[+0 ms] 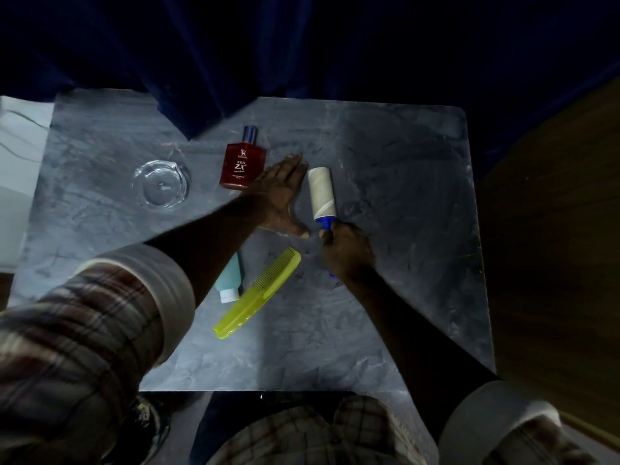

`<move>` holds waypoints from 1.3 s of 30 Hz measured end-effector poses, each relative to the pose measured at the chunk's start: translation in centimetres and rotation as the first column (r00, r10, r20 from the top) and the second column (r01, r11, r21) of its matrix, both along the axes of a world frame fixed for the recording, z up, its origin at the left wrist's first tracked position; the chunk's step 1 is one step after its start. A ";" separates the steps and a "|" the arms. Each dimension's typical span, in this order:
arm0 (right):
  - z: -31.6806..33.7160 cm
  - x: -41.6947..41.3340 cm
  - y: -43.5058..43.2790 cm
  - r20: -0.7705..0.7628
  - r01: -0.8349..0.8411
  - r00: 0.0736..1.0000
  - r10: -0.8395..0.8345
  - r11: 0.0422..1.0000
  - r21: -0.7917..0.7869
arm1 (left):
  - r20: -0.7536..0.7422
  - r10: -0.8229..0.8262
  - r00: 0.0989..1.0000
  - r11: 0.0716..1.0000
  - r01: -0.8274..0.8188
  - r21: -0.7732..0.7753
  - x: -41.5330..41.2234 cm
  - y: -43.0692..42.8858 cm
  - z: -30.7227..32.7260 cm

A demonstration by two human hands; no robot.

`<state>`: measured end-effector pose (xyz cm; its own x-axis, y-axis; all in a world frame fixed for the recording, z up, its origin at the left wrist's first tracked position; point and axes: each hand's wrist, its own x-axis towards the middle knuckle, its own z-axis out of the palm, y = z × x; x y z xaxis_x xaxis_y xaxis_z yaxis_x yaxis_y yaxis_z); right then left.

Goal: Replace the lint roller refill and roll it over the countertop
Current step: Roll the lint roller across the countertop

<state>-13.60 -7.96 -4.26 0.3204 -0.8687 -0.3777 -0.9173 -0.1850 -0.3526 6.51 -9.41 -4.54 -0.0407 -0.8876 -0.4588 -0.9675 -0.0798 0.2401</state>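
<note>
The lint roller (322,193) lies on the grey marble countertop (402,182), its pale roll pointing away from me and its blue handle toward me. My right hand (345,251) is closed around the blue handle. The blue tip of the handle shows below my wrist. My left hand (280,196) rests flat on the countertop just left of the roll, fingers straight and together, holding nothing.
A red perfume bottle (243,164) lies behind my left hand. A glass ashtray (161,183) sits at the left. A yellow comb (258,292) and a light blue tube (229,280) lie near my left forearm. Dark blue curtain hangs behind.
</note>
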 end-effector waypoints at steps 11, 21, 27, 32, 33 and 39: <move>-0.3 0.6 0.5 0.061 0.023 0.998 -0.021 0.999 -0.043 | 0.000 0.008 1.000 1.000 -0.008 -0.006 0.1 0.0 -0.3; -0.2 -4.2 -2.4 -0.009 0.133 0.991 -0.133 0.991 -0.007 | -0.015 0.023 1.000 1.000 -0.023 0.020 0.4 0.1 -0.3; 0.2 -8.8 -4.2 0.003 0.304 0.953 -0.304 0.953 0.006 | 0.000 -0.003 1.000 1.000 0.003 0.021 0.5 0.2 -0.1; 0.9 -12.7 -5.4 0.027 0.471 0.880 -0.474 0.878 0.082 | 0.001 -0.015 1.000 0.999 0.014 0.032 0.6 0.3 0.2; 0.9 -13.4 -5.4 0.035 0.482 0.873 -0.486 0.873 0.075 | 0.001 -0.013 1.000 0.999 0.013 0.036 0.6 0.2 0.2; 1.5 -17.5 -6.4 -0.073 0.504 0.863 -0.501 0.862 0.046 | 0.003 -0.014 1.000 1.000 0.014 0.022 0.7 0.2 -0.1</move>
